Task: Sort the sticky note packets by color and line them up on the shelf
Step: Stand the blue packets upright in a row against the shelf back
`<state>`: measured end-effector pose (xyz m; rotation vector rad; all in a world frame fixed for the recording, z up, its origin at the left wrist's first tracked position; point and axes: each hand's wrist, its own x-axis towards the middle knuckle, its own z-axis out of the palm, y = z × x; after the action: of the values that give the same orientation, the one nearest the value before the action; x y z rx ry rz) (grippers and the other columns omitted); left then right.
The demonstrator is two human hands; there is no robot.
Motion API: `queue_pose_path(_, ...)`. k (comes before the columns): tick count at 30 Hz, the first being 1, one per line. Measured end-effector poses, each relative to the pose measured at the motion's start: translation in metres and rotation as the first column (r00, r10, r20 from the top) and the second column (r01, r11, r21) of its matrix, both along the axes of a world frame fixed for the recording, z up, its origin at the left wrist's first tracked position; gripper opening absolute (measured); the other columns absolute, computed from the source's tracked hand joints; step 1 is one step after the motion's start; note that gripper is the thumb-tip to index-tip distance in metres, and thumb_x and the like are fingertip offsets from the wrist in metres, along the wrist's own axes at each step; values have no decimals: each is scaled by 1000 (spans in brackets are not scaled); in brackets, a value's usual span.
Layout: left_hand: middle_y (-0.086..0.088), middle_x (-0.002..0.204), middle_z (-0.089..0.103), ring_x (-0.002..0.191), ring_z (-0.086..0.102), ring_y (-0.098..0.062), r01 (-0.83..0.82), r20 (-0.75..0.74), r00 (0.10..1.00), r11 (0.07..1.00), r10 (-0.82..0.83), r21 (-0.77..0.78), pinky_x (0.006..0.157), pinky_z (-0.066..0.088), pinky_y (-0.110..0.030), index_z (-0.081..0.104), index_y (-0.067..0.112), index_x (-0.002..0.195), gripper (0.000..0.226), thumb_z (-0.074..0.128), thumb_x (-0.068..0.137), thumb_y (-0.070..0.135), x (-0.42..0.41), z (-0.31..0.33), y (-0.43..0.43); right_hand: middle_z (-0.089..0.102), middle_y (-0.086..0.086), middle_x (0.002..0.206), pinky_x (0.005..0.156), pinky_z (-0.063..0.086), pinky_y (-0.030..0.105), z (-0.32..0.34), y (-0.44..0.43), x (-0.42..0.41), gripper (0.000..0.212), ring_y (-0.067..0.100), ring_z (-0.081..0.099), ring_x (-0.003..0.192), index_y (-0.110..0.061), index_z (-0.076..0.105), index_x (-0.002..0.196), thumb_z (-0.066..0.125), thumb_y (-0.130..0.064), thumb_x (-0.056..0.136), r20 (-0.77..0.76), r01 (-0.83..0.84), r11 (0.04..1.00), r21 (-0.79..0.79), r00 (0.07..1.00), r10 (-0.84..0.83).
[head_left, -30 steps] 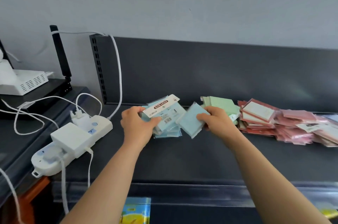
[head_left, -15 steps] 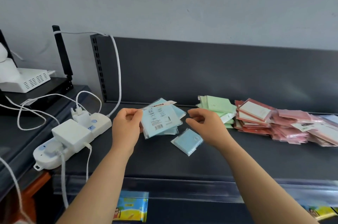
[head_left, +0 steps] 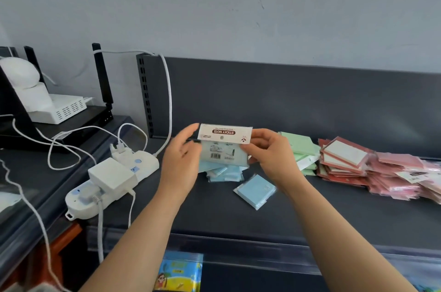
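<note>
Sticky note packet (head_left: 224,151), a blue one, is being held up off the shelf (head_left: 238,217) between both of your hands, with its white header card uppermost and its print facing you upside down. Your left hand (head_left: 181,160) is gripping its nine o'clock edge with curled fingers, and your right hand (head_left: 269,155) is pinching its three o'clock edge between thumb and fingertips. Judging from this, you are working on the blue group and squaring this one up before it joins its colour. At six o'clock below it the blue pile (head_left: 222,173) is lying loosely fanned. A stray blue packet (head_left: 255,190) is lying flat and askew at five o'clock, apart from the pile. The next move is calling for you to turn the held one to match its neighbours and set it down on or beside the pile. After that you are gathering in the stray and straightening the edges into a line. Counting: one in hand, one stray, and roughly three or four in the blue pile, overlapping too much to be sure. At three o'clock a green stack (head_left: 300,146) is showing several layers. Beyond it are sitting a dark red stack (head_left: 346,155) of about five and a pink heap (head_left: 401,177) too jumbled to count. At nine o'clock one white power strip (head_left: 146,164) is sitting at the shelf's end.
</note>
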<state>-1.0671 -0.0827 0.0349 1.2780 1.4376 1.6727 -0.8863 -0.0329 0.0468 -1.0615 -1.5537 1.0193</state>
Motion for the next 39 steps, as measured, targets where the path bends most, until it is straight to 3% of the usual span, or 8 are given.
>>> queue_pose_path(5, 16, 150, 35, 134, 39, -5, 169, -149, 971, 979, -184, -112, 109, 37, -31, 32, 37, 148, 74, 63, 84, 58, 11, 5, 10, 75, 2, 101, 79, 54, 31, 8, -5, -9, 21, 20, 70, 96, -14, 68, 109, 68, -10, 88, -58, -218, 976, 20, 974, 219)
queue_pose_path(9, 12, 130, 52, 120, 52, -10, 155, -85, 982, 981, -166, -119, 99, 46, -31, 41, 28, 141, 54, 60, 92, 40, 12, 6, 16, 70, -5, 115, 98, 47, 23, 7, -5, -15, 30, 7, 63, 111, -17, 67, 119, 54, -5, 95, 58, -373, 928, -16, 926, 374)
queue_pose_path(13, 0, 106, 64, 99, 62, -21, -108, 15, 994, 988, 110, -114, 85, 53, -39, 55, 16, 119, 23, 47, 99, 23, -3, 0, 25, 60, -13, 128, 90, 44, 15, -1, 13, -11, 39, -13, 58, 97, -23, 61, 127, 44, -5, 96, 283, -66, 997, 47, 958, 50)
queue_pose_path(19, 3, 98, 64, 85, 61, -9, -200, 257, 941, 974, 222, -109, 67, 48, -26, 55, 16, 107, 14, 52, 99, 27, -22, -13, 24, 53, 1, 129, 84, 45, 28, -22, 31, -6, 61, 15, 53, 99, -15, 44, 140, 67, -28, 86, 521, 80, 994, -77, 853, -28)
queue_pose_path(24, -3, 106, 65, 97, 64, -19, -106, 340, 926, 977, 165, -185, 90, 54, -47, 55, 20, 104, 8, 52, 99, 26, -21, -21, 29, 59, 1, 123, 77, 49, 29, -22, 38, -7, 65, 18, 61, 99, -15, 45, 138, 74, -18, 80, 400, 113, 989, -93, 914, -67)
queue_pose_path(31, 5, 96, 65, 85, 62, -7, -155, 210, 961, 979, 180, -130, 65, 45, -22, 59, 17, 106, 15, 55, 98, 29, -26, -19, 31, 70, 1, 97, 63, 53, 23, -13, 37, 5, 27, 16, 68, 84, -14, 62, 109, 68, -5, 84, 4, 157, 985, -78, 988, -157)
queue_pose_path(35, 7, 92, 66, 82, 62, -6, -125, 193, 971, 987, 142, -98, 65, 46, -21, 61, 21, 99, 10, 57, 97, 30, -26, -7, 32, 74, 6, 100, 79, 57, 37, -6, 37, 11, 22, 25, 71, 92, -10, 63, 107, 68, -5, 86, -220, -11, 988, -156, 975, -24)
queue_pose_path(39, -1, 101, 72, 93, 69, -17, 87, 294, 954, 991, -53, -103, 77, 58, -37, 65, 21, 101, 16, 54, 99, 32, -20, 3, 30, 74, 6, 101, 79, 56, 34, -2, 37, 2, 22, 25, 71, 94, -7, 65, 109, 66, -5, 87, -211, -65, 989, -129, 977, 37)
